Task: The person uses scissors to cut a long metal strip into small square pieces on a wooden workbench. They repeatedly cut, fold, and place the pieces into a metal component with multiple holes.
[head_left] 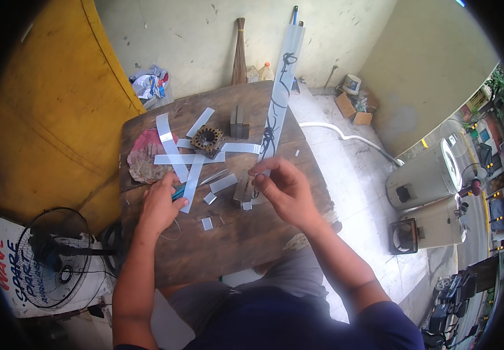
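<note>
Nearby, a pale square (pixel 207 223) lies on the wooden table (pixel 246 242). Beyond it, the left hand (pixel 161 201) is at a teal tool (pixel 178 192), whether gripping I cannot tell; rightward, the right hand (pixel 287 189) pinches a long scribbled strip (pixel 281 90) slanting far. Farther, pale strips (pixel 195 181) lie around a perforated block (pixel 210 149); a broom (pixel 239 55) stands against the far wall (pixel 188 35).

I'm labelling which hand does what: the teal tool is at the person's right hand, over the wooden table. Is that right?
Not quite, the hand is wrong: the head view shows the teal tool at the person's left hand, over the wooden table.
</note>
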